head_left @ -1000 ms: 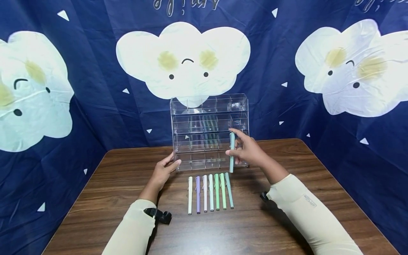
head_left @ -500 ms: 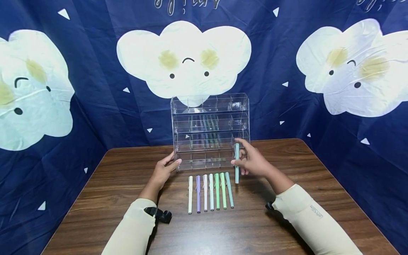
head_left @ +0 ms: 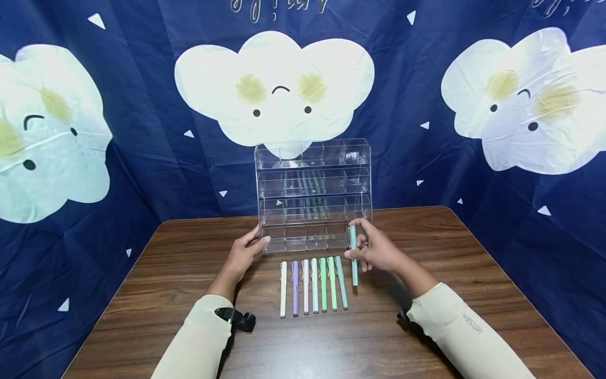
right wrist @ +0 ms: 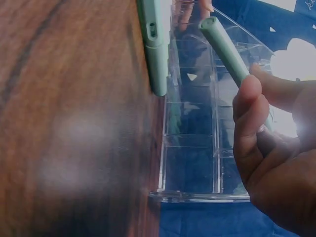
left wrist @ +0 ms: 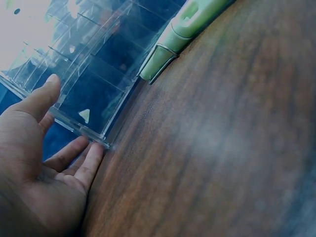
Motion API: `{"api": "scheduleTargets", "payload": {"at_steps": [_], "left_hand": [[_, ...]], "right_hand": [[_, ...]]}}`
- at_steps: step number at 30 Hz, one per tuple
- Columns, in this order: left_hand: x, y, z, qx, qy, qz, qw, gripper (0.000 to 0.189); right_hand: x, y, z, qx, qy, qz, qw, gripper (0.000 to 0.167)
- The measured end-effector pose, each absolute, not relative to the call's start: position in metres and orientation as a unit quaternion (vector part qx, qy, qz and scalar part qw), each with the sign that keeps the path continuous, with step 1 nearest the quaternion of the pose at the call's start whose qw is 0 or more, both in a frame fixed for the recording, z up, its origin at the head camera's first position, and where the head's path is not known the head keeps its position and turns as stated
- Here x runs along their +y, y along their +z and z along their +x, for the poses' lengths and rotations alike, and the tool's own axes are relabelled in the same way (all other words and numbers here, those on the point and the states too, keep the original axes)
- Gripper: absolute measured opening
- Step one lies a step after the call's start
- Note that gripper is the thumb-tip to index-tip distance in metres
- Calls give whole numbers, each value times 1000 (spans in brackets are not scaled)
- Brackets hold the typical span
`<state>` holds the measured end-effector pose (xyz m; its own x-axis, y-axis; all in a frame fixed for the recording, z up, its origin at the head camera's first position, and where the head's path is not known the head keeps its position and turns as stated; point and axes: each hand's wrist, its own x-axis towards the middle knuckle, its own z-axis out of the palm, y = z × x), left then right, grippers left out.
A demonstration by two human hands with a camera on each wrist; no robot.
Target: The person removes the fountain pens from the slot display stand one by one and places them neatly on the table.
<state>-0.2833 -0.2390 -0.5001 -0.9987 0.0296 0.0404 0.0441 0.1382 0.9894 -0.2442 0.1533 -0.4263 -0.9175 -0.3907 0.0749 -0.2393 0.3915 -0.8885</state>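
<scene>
In the head view, my right hand (head_left: 376,250) pinches a light teal pen (head_left: 354,263) nearly upright, just right of a row of pens. The right wrist view shows thumb and fingers around the same pen (right wrist: 226,52). A clear acrylic rack (head_left: 305,245) with tiered compartments stands behind the row. At its lower left corner my left hand (head_left: 243,256) holds the edge, thumb in front and other fingers at the side. In the row lie several capped pens, from a cream pen (head_left: 283,289) and a purple pen (head_left: 295,289) to a teal pen (head_left: 342,283) at the right end.
All of this is on a brown wood-grain table (head_left: 189,295). Behind it hangs a dark blue cloth (head_left: 402,105) printed with white clouds. Purple and green streaks show through the rack's middle; I cannot tell whether they are reflections.
My right hand has brought the light teal pen down and slightly right, from in front of the rack to beside the row's right end. The left hand stays on the rack.
</scene>
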Motion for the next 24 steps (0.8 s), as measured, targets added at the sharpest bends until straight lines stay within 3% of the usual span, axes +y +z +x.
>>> {"api": "scheduleTargets", "payload": {"at_steps": [24], "left_hand": [[-238,-500,-282,-755,-656,-17,-4,69]], "right_hand": [[159,-463,-247,848,-466,-204,146,77]]}}
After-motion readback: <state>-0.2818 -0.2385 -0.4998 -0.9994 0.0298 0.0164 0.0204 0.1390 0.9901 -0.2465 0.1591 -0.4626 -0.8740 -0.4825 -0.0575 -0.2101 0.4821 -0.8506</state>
